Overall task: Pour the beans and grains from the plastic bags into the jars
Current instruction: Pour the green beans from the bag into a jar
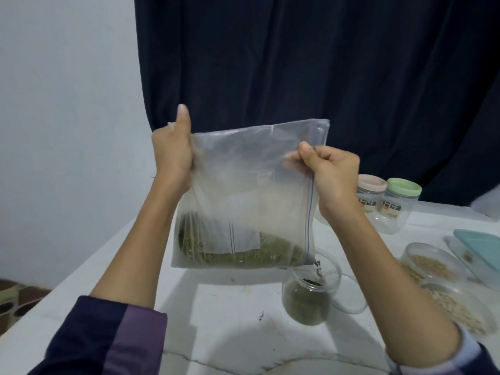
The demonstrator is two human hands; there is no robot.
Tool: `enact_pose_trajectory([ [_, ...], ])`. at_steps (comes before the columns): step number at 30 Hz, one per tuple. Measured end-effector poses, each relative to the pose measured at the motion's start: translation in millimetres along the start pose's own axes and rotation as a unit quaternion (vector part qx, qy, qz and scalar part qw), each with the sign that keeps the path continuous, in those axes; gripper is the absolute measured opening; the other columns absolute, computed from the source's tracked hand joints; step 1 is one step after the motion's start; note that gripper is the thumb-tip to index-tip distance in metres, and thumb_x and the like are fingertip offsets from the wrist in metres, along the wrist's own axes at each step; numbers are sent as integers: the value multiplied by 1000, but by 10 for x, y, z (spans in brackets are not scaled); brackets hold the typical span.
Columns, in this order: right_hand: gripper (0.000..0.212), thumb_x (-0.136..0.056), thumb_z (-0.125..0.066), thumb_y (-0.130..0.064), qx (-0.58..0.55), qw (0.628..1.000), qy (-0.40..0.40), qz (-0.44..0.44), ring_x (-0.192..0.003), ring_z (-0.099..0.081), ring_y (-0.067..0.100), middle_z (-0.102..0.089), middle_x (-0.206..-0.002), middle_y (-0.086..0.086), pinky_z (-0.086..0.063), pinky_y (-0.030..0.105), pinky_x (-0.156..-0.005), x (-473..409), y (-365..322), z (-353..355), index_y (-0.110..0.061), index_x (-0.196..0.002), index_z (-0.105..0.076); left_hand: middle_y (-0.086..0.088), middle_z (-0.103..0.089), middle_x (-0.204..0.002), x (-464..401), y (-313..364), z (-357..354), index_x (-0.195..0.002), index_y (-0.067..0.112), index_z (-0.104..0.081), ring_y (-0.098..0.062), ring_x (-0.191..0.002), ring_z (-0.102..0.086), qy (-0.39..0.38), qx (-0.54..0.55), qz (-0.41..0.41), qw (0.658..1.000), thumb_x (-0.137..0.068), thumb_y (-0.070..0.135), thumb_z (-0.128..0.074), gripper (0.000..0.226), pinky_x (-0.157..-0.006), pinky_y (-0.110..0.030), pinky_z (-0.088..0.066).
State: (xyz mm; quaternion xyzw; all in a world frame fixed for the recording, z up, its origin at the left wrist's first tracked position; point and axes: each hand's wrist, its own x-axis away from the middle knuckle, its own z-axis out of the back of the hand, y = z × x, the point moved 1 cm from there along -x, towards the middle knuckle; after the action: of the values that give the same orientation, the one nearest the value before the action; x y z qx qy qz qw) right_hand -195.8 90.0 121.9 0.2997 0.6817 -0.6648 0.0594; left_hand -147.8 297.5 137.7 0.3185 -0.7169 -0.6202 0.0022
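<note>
Both hands hold a clear zip bag [243, 190] up above the white desk [230, 307]: the left hand [173, 155] has its grip closed on the bag's upper left edge with the thumb pointing up, and the right hand [330, 171] pinches the zip edge on the right side. Green beans [243, 255] lie along the bag's bottom, and its lower right corner hangs just above an open jar [308, 296] partly filled with the same beans. Two lidded jars [387, 204] stand farther back on the right, and open tubs of grain [433, 269] sit near the right edge

Green beans [238, 255], blue-striped clear bag [251, 185]
</note>
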Motion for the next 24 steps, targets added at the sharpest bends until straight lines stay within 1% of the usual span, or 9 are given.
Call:
enact_pose_trajectory([
  [4, 27, -91, -62, -6, 0, 1000, 5, -3, -70, -70, 15, -71, -63, -1, -57, 27, -79, -4, -4, -3, -9, -66, -71, 12, -25, -44, -10, -23, -5, -57, 21, -22, -5, -40, -24, 10, 3, 2, 1000, -97, 41, -49, 52, -44, -19, -25],
  [6, 26, -92, -61, -6, 5, 1000, -22, -5, -69, -70, 14, -71, -63, -1, -58, 26, -78, -11, -29, -11, -7, -67, -71, 13, -25, -41, -5, -27, -13, -57, 21, -21, -5, -40, -24, -7, 5, 6, 1000, -96, 40, -49, 52, -43, -20, -25],
  [8, 25, -91, -62, -7, 13, 999, -40, -14, -70, -71, 16, -72, -65, 2, -58, 27, -78, -18, -52, -9, -6, -68, -71, 13, -25, -43, -17, -32, -5, -57, 21, -22, -5, -40, -24, 13, 19, 13, 1000, -96, 40, -50, 52, -44, -20, -26],
  [10, 24, -91, -63, -7, 8, 1000, -19, -9, -72, -71, 18, -72, -66, 2, -58, 28, -80, -18, -67, 18, -6, -68, -71, 13, -24, -45, -27, -24, 10, -57, 21, -21, -5, -40, -24, 28, 18, 15, 999, -96, 41, -50, 52, -45, -21, -26],
  [13, 23, -91, -61, -7, 21, 999, -42, -6, -67, -70, 11, -71, -66, 0, -58, 22, -74, -1, -74, -7, -3, -71, -71, 13, -25, -40, -10, -22, -11, -56, 21, -20, -5, -38, -23, -5, 18, 9, 1000, -96, 40, -49, 53, -42, -19, -25],
  [16, 24, -91, -61, -6, 3, 1000, -15, -8, -65, -70, 10, -71, -64, -1, -58, 23, -75, -7, -52, -10, -4, -69, -71, 12, -26, -46, -34, -15, -1, -57, 20, -22, -5, -40, -25, 30, 31, 15, 999, -96, 40, -49, 52, -46, -19, -28],
  [19, 24, -91, -62, -7, 18, 998, -51, -14, -66, -70, 11, -72, -66, 0, -58, 24, -76, -12, -50, -21, -4, -70, -71, 13, -29, -42, -35, -14, 0, -56, 20, -24, -4, -39, -27, 24, 26, 17, 999, -96, 39, -50, 51, -44, -18, -29],
  [22, 23, -91, -62, -7, -2, 1000, -26, -8, -68, -71, 12, -72, -67, 1, -58, 26, -77, -5, -60, -22, -4, -71, -71, 11, -28, -48, -64, -13, 33, -57, 20, -25, -5, -43, -27, 54, 46, 23, 997, -96, 39, -50, 50, -48, -21, -29],
  [24, 22, -92, -61, -7, 7, 999, -53, -8, -65, -70, 9, -72, -66, -1, -57, 21, -72, 7, -76, -48, -1, -73, -71, 12, -29, -44, -58, -9, 35, -57, 20, -25, -5, -41, -27, 26, 35, 23, 999, -96, 39, -50, 50, -46, -20, -29],
])
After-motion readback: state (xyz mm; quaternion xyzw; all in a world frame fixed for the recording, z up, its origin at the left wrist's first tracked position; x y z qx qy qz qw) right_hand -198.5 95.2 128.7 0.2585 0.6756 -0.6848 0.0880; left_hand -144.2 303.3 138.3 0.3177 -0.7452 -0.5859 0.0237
